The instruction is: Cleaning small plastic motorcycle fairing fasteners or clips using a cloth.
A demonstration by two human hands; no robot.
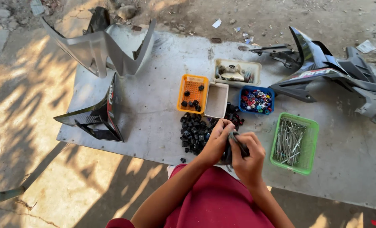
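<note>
My left hand (216, 141) reaches down with its fingers pinched at the edge of a pile of small black parts (194, 133) on a grey sheet (154, 105). My right hand (247, 154) is closed around a thin dark tool or part (238, 143) just right of the left hand. Both hands meet over the near edge of the pile. What the left fingers pinch is hidden.
An orange basket (192, 93) holds a few black parts; beside it are a white tray (216, 100), a blue tub of coloured pieces (256, 100), a white tub (237, 71) and a green basket of metal screws (293, 142). Motorcycle fairing panels (99, 46) (323, 69) (99, 112) lie around.
</note>
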